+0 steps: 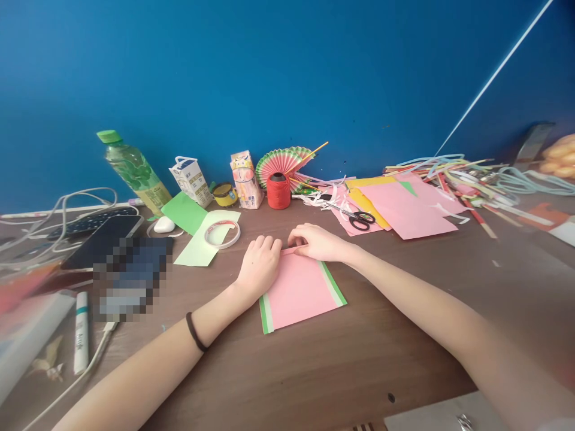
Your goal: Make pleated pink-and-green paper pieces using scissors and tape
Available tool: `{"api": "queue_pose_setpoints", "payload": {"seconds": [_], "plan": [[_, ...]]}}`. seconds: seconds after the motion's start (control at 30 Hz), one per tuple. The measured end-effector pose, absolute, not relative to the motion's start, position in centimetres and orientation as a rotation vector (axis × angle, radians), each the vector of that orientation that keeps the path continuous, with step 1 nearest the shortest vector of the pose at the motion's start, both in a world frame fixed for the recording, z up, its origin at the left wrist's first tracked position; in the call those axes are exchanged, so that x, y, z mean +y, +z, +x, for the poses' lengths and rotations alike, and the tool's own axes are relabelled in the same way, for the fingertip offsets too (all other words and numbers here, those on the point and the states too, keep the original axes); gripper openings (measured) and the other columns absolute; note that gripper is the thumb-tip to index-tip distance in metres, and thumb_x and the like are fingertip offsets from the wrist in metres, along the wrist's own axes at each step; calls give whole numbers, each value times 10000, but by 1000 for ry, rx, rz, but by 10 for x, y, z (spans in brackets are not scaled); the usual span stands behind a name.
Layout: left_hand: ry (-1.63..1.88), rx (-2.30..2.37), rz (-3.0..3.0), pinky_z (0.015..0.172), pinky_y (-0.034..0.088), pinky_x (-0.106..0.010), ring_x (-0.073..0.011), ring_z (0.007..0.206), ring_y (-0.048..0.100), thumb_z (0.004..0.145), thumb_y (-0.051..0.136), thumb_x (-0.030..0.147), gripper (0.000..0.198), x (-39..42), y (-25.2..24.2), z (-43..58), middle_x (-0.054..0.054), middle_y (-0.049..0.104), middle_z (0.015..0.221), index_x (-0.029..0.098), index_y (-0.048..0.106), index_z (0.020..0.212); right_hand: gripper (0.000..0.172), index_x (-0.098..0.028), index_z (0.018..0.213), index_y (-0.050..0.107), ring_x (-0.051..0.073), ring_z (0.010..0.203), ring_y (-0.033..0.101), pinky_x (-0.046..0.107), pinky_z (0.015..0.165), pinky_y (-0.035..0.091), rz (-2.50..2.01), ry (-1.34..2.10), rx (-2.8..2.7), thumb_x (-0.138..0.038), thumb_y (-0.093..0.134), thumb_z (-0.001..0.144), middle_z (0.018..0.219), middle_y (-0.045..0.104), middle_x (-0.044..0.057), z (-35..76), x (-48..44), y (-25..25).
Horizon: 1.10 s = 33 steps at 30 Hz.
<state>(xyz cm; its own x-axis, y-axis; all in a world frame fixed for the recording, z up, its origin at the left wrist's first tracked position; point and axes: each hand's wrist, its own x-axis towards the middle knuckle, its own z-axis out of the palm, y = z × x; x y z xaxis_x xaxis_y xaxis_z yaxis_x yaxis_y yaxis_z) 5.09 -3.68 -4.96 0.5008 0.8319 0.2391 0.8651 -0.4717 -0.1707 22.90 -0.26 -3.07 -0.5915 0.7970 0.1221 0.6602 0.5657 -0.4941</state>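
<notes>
Head view: pink green-edged paper (300, 293) on counter (341, 359), 6 o'clock of centre; right hand (318, 242) has its grip pinching the folded 12 o'clock edge. Left hand (262, 267) curls over the 11 o'clock corner, fingertips hidden, can't tell if grasping. Tape roll (224, 245) at 10 o'clock, red thread spool (279, 194) at 12.

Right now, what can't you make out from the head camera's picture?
All in the head view:
Left hand: its fingertips are hidden behind its own knuckles.
Pink paper: its far left corner is covered by that hand.
Pleated fan: its lower part is hidden by the red spool.
Dark device: details are masked by pixelation.
Yellowish bundle: blurred and cut off by the right edge.
</notes>
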Motion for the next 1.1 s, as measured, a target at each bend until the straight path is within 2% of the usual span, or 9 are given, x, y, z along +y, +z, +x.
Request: {"api": "queue_pose_setpoints", "payload": {"seconds": [0.23,0.37,0.53,0.67,0.83,0.93,1.0,1.1], "plan": [[-290,-1396,-2546,697,374,-340,-227,804,468,876,316,172,232,-35,-47,50,-87,538,851,154,543,838,72,-153,704,588,140,784,492,234,679,366,-1228,562,-2473,-112,530,697,769,555,23,232,-2,-27],[-371,-1401,-2671,738,390,-329,-217,825,497,884,310,223,235,-29,-39,45,-82,549,845,160,522,802,65,-152,724,596,121,711,545,230,640,391,-1239,742,-2408,-152,535,700,780,604,21,236,0,-19],[-404,-1652,-2994,594,386,-261,-160,646,537,888,288,306,216,-21,-23,33,2,573,730,199,474,910,179,-140,816,635,134,691,586,236,633,415,-1256,1023,-2338,-259,569,699,762,665,32,248,6,-6],[-446,-1699,-3166,638,385,-233,-138,708,530,876,290,377,288,-15,-7,22,10,586,795,200,517,864,226,-148,800,673,158,732,601,246,657,427,-1253,1027,-2327,-326,595,685,781,683,43,255,10,-1],[-168,-1742,-3289,668,370,-218,-135,721,519,829,370,438,336,-4,6,10,18,607,788,192,598,840,269,-164,825,689,170,773,605,249,678,437,-1303,1067,-2320,-374,618,673,823,695,42,259,10,5],[-94,-1731,-3282,674,366,-209,-132,727,529,813,404,428,315,-1,9,4,23,618,777,198,619,834,323,-167,859,694,166,745,600,244,624,435,-1338,1170,-2337,-416,621,667,834,691,45,263,11,8],[-91,-1719,-3266,656,368,-204,-130,717,536,809,409,436,322,1,9,1,22,619,754,199,626,826,342,-168,873,690,151,688,594,240,582,420,-1345,1228,-2354,-436,611,676,790,684,42,266,12,8],[-72,-1719,-3295,601,376,-202,-123,644,550,800,419,471,349,3,10,-4,20,606,671,194,631,818,322,-173,865,683,126,594,569,241,590,398,-1343,1192,-2391,-435,600,698,592,630,6,270,13,8]]}}
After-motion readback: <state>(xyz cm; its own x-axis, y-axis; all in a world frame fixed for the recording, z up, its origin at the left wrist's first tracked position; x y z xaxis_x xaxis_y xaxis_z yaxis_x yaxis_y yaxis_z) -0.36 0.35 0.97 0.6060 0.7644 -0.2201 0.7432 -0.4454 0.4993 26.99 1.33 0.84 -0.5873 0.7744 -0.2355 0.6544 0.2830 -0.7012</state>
